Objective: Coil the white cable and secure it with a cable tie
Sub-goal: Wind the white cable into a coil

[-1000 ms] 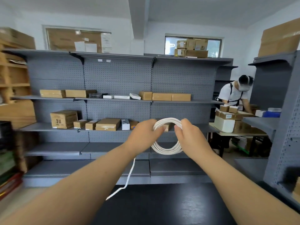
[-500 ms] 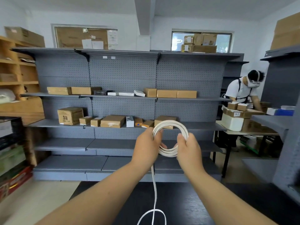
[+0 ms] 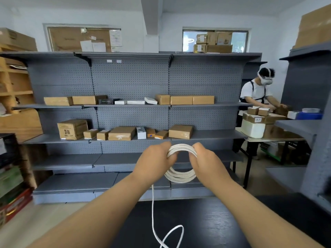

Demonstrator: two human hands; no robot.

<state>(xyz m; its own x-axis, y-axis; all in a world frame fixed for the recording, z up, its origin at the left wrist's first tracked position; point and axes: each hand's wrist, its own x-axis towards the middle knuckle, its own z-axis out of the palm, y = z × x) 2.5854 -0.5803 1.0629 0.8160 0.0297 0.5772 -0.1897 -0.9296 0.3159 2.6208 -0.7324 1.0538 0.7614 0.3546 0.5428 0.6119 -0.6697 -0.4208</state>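
Observation:
A white cable (image 3: pixel 180 176) is wound into a round coil of several turns, held up in front of me above a black table (image 3: pixel 206 222). My left hand (image 3: pixel 155 161) grips the coil's left side and my right hand (image 3: pixel 207 161) grips its right side, both near the top. A loose tail of the cable hangs down from under my left hand and curls into a loop on the table. No cable tie shows anywhere.
Grey pegboard shelving (image 3: pixel 132 83) with several cardboard boxes stands beyond the table. At the right a person (image 3: pixel 256 93) in a white shirt handles boxes on a table (image 3: pixel 272 138). Another grey shelf unit (image 3: pixel 311 111) rises at the far right.
The camera has tilted and shifted, so the coil sits lower in view. Another turn has gone onto the coil, and the hanging tail has gone from the left to straight down, looping on the table.

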